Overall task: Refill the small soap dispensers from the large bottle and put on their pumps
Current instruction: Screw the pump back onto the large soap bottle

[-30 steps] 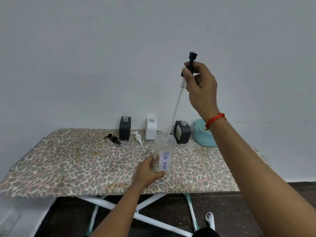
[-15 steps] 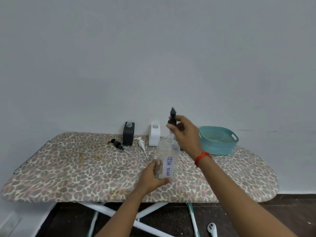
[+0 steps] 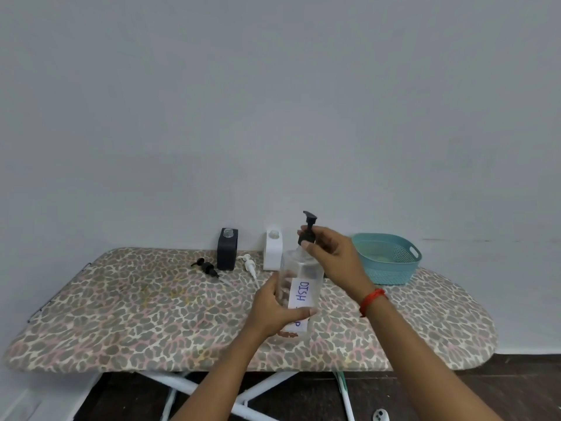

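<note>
A large clear bottle [image 3: 303, 278] with a "DISH SOAP" label stands on the ironing board [image 3: 121, 314]. My left hand [image 3: 273, 311] grips its lower body. My right hand [image 3: 331, 253] holds the black pump [image 3: 309, 229] at the bottle's neck, with the pump head sticking up above my fingers. Against the wall stand a small black dispenser [image 3: 227, 252] and a small white dispenser [image 3: 272, 250], both with open necks. A loose black pump [image 3: 208, 267] and a loose white pump [image 3: 250, 265] lie in front of them. A third dispenser is hidden behind my right hand.
A teal plastic basket [image 3: 387, 261] sits at the back right of the board. The board has a leopard-print cover and white crossed legs [image 3: 243, 402] over a dark floor. A small white object [image 3: 379, 416] lies on the floor at the right.
My right hand has come down from high above, lowering the black pump and its tube into the large bottle; the pump now sits at the neck. My left hand kept hold of the bottle.
</note>
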